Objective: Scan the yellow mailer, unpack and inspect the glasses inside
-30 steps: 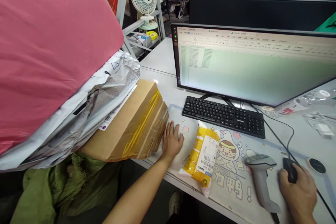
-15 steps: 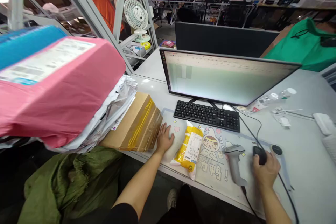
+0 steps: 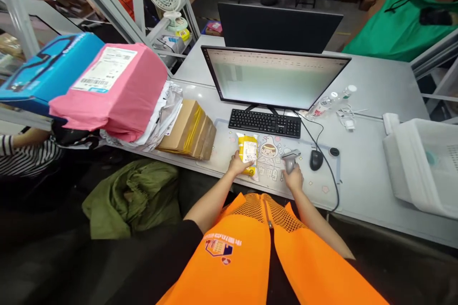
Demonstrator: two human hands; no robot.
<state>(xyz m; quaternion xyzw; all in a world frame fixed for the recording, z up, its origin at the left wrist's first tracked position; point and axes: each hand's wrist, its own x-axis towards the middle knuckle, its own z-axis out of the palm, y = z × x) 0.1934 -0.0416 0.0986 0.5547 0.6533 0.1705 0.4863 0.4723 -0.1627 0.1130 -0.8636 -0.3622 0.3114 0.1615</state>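
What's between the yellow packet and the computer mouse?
The head view shows a cartoon printed on the mat, then the grey scanner in the right hand.

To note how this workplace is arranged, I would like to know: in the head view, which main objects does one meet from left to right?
Blue rectangular box → pink plastic-wrapped parcel → brown cardboard boxes with yellow tape → yellow plastic parcel → grey pistol-shaped scanner → black computer mouse → white plastic basket

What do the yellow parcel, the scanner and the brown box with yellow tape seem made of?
Yellow parcel: probably thin plastic film, slightly glossy, from its loose pale ends; contents hidden. Scanner: likely hard plastic, smooth grey, from its even moulded shape. Brown box: apparently cardboard, matte, from its flat tan faces; the yellow tape looks like plastic.
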